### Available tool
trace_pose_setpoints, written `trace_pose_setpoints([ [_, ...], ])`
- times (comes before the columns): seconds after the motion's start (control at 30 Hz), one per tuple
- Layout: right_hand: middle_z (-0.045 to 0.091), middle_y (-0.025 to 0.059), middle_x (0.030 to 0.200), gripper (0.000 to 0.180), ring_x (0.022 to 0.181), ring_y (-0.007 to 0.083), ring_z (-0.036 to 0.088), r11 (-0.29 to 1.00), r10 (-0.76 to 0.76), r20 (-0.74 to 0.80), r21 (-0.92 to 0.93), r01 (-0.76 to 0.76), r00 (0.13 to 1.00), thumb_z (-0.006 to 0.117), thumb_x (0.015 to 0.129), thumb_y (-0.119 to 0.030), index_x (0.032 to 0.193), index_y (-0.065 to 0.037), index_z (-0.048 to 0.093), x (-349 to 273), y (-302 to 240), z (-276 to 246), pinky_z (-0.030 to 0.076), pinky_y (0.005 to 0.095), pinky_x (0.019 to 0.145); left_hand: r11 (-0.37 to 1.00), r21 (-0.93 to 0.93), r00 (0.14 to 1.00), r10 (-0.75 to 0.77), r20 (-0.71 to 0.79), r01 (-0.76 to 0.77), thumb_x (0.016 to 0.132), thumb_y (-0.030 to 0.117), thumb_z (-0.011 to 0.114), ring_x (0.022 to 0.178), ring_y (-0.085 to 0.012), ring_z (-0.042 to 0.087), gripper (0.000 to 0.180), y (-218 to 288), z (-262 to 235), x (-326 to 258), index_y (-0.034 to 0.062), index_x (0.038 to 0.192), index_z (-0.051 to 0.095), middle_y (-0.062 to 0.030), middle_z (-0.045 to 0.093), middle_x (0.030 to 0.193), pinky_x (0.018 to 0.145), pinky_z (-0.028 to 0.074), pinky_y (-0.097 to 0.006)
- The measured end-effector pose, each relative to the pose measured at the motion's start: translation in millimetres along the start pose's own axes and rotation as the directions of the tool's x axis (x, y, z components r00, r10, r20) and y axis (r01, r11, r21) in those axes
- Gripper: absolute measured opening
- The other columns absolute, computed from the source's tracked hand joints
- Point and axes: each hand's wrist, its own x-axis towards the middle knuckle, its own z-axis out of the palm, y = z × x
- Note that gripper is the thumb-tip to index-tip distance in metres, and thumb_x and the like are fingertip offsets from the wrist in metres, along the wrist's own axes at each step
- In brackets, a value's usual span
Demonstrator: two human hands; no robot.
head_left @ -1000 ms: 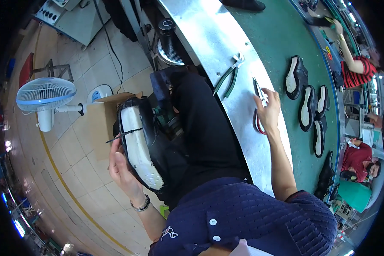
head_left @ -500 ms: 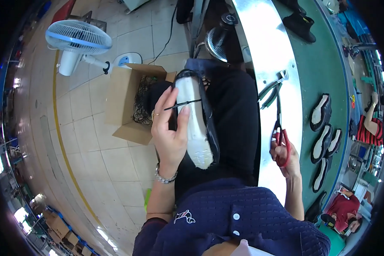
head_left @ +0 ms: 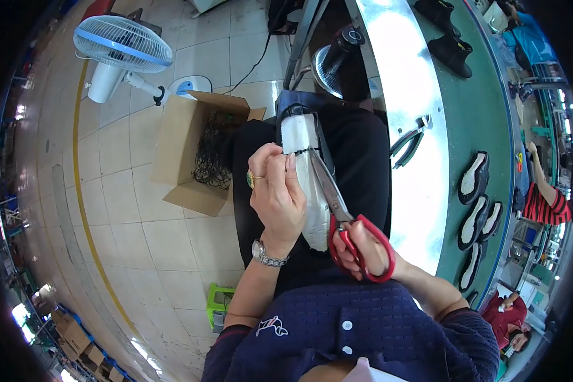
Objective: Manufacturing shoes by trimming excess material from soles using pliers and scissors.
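Observation:
Across my lap lies a black shoe upper with its white bottom (head_left: pixel 316 219) turned up. A thin black cord (head_left: pixel 304 151) crosses that bottom near its far end. My left hand (head_left: pixel 275 194) is closed at the sole's left side, pinching the cord's end, which the fingers mostly hide. My right hand (head_left: pixel 366 249) grips the red handles of a pair of scissors (head_left: pixel 330 190). Their metal blades reach along the sole, with the tips at the cord. Whether the cord is cut cannot be made out.
An open cardboard box (head_left: pixel 178 143) holding tangled black cords stands left of my legs. Pliers (head_left: pixel 409 145) lie on the metal bench edge (head_left: pixel 420 210). Several shoes with white bottoms (head_left: pixel 474 219) rest on the green belt (head_left: pixel 449 127). A fan (head_left: pixel 124 48) stands at far left.
My right hand has brought the scissors from the bench to the cord over the sole. My left fingers have closed from a spread hold into a pinch. The pliers stay on the bench.

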Motion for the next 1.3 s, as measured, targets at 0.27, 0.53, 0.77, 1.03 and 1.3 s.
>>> trace_pose_setpoints([
  [0.27, 0.050, 0.0010, 0.056, 0.052, 0.048, 0.0101, 0.049, 0.936, -0.209, -0.141, -0.314, 0.156, 0.968, 0.044, 0.101, -0.049, 0.072, -0.006, 0.053, 3, 15, 4, 0.037, 0.0244, 0.044, 0.971, 0.132, 0.971, 0.215, -0.104, -0.200, 0.095, 0.001, 0.054, 0.078, -0.0285, 0.059, 0.007, 2, -2, 5, -0.0011, 0.092, 0.059, -0.0097, 0.065, 0.089, 0.071, 0.049, -0.035],
  [0.53, 0.043, -0.0027, 0.055, 0.053, 0.044, 0.0058, 0.039, 0.991, -0.107, -0.199, -0.099, 0.089, 0.974, 0.042, 0.099, -0.054, 0.078, -0.007, 0.053, -5, 10, 6, 0.031, 0.0209, 0.041, 0.882, 0.015, 0.746, 0.407, -0.528, -0.471, 0.096, -0.001, 0.044, 0.061, -0.0186, 0.057, 0.009, 49, -49, 59, -0.0011, 0.087, 0.045, -0.0145, 0.059, 0.072, 0.053, 0.048, -0.027],
  [0.77, 0.061, 0.0011, 0.075, 0.023, 0.070, 0.0072, 0.055, 0.811, -0.523, -0.648, -0.577, 0.092, 0.554, 0.072, 0.088, -0.020, 0.090, 0.001, 0.063, -40, 41, -85, 0.044, 0.0239, 0.063, 0.832, 0.539, 0.924, 0.300, -0.239, -0.130, 0.095, 0.007, 0.059, 0.076, -0.0241, 0.064, 0.012, -64, -96, 76, -0.0036, 0.091, 0.059, -0.0143, 0.066, 0.092, 0.067, 0.053, -0.032],
  [1.03, 0.069, 0.0189, 0.096, 0.032, 0.082, 0.0351, 0.068, 0.350, -0.693, -0.691, -0.572, -0.742, 0.206, 0.066, 0.088, -0.025, 0.111, -0.002, 0.068, -68, 80, -188, 0.052, 0.0436, 0.075, 0.760, 0.650, 0.984, -0.119, 0.133, 0.005, 0.095, 0.028, 0.059, 0.134, -0.0379, 0.040, 0.055, -150, -47, 17, -0.0028, 0.139, 0.044, -0.0211, 0.043, 0.144, 0.106, 0.038, -0.043],
  [1.3, 0.062, 0.0333, 0.105, 0.084, 0.098, 0.0420, 0.065, 0.457, -0.765, -0.627, -0.689, -0.562, 0.148, 0.068, 0.081, -0.056, 0.126, 0.013, 0.050, 62, -35, -199, 0.051, 0.0437, 0.085, 0.757, -0.083, 0.607, 0.580, 0.543, -0.648, 0.093, 0.038, 0.057, 0.135, -0.0331, 0.042, 0.044, 1, 24, 40, 0.0091, 0.126, 0.063, -0.0116, 0.055, 0.137, 0.114, 0.027, -0.046],
])
